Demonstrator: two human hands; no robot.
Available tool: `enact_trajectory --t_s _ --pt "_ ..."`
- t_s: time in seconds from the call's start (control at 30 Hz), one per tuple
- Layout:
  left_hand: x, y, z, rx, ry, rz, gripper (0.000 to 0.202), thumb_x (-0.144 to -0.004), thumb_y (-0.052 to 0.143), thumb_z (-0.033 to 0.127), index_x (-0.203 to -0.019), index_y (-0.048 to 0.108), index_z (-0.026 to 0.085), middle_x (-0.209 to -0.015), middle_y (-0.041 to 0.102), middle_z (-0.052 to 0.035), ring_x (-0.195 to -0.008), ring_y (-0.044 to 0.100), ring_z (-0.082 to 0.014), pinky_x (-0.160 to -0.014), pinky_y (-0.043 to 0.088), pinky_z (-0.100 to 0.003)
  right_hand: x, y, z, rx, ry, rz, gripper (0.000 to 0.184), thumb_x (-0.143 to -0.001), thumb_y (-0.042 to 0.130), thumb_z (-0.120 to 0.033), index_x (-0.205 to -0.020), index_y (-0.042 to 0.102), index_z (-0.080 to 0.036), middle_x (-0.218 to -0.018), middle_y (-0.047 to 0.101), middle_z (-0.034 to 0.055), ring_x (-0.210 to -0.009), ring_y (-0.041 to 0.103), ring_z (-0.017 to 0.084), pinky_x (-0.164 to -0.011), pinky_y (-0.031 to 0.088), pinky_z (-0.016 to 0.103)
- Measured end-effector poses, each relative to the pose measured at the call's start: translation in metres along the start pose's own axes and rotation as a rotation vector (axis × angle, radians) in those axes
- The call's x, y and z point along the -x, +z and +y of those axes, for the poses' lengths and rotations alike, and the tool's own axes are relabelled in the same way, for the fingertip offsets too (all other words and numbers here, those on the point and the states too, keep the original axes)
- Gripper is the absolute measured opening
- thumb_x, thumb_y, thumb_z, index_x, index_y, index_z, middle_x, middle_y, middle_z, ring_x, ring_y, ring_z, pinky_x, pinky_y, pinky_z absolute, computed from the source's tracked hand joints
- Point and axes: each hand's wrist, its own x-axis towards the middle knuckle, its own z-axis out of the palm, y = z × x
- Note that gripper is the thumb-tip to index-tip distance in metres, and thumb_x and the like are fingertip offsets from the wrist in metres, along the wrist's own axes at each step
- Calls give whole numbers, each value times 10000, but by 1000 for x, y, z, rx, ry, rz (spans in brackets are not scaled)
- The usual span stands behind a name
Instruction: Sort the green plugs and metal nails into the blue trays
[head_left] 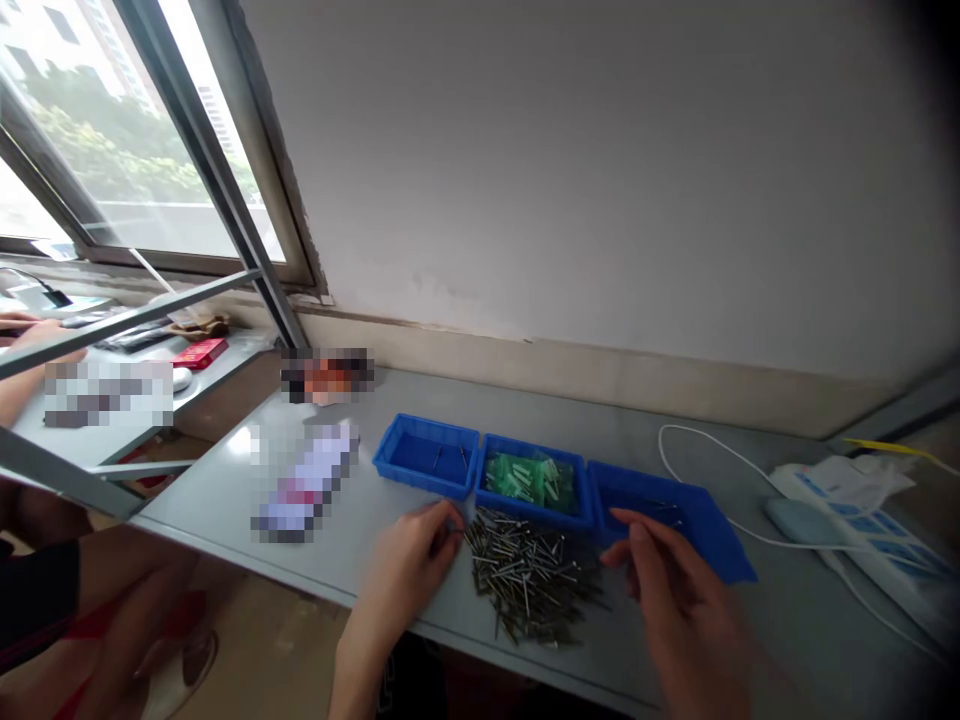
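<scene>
Nails (529, 580) lie heaped between both hands' fingers (450, 520).

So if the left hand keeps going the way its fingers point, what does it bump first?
Most likely the pile of metal pins, lying just past the left hand, though depth is unclear.

Could not read three pixelated spots: left patch (109, 393), window patch (328, 375), table patch (304, 482). Lost right hand (675, 590) to motion blur, wrist cut by the bottom edge; could not make out its grip. Could not tell whether left hand (416, 560) pinched anything from the pins (525, 580). Found right tray (712, 535) contents too small to name. Saw only part of another hand (30, 335) at the left edge.
</scene>
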Motion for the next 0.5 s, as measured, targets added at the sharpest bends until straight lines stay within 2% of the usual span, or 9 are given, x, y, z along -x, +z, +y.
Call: enact_trajectory --t_s 0.13,0.3,0.5 --pt "3 -1 -3 24 -15 -20 166 -999 522 228 -986 685 254 -741 640 21 -667 583 -183 -661 356 -279 4 1 -2 18 3 20 568 -860 754 -732 -1115 813 -228 -766 733 36 -585 552 147 -505 470 245" --pt "4 0 -3 28 -26 -34 240 -996 529 236 -1155 703 279 -740 605 37 -670 567 -187 -670 349 -278 2 -2 2 75 4 -14 603 -859 735 -759 -1109 820 -217 -753 742 52 -600 585 167 -519 510 253" --pt "1 1 0 0 -33 -43 223 -942 568 177 -1064 727 277 -739 621 35 -681 575 -177 -663 326 -276 -2 -1 3 63 -29 -5 602 -857 740 -757 -1092 817 -208 -772 744 58 -580 576 163 -482 490 246"
